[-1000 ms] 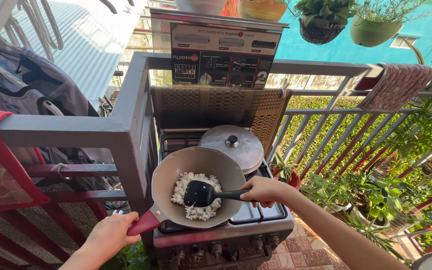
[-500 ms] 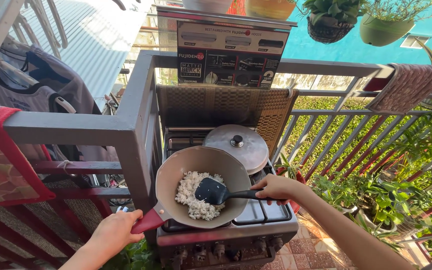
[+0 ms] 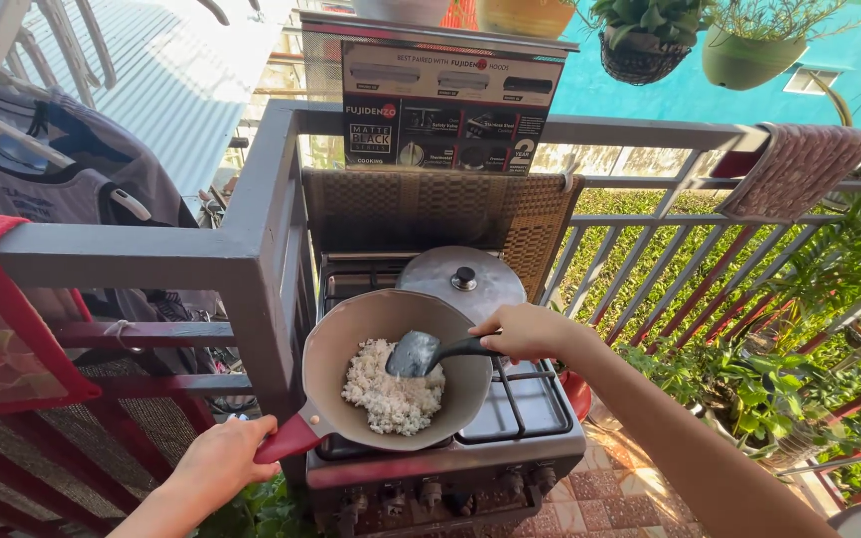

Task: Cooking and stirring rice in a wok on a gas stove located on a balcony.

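A beige wok holding white rice sits on the front left burner of a small gas stove. My left hand grips the wok's red handle at the lower left. My right hand holds the handle of a black spatula, whose blade tilts down at the upper edge of the rice.
A metal lid covers a pot behind the wok. A woven mat and a printed box stand behind the stove. Grey railing lies on the left, potted plants on the right, cloths over the rails.
My right hand has drawn the spatula up and back, from lying flat over the rice to tilted at its far edge. The rice now lies heaped lower in the wok.
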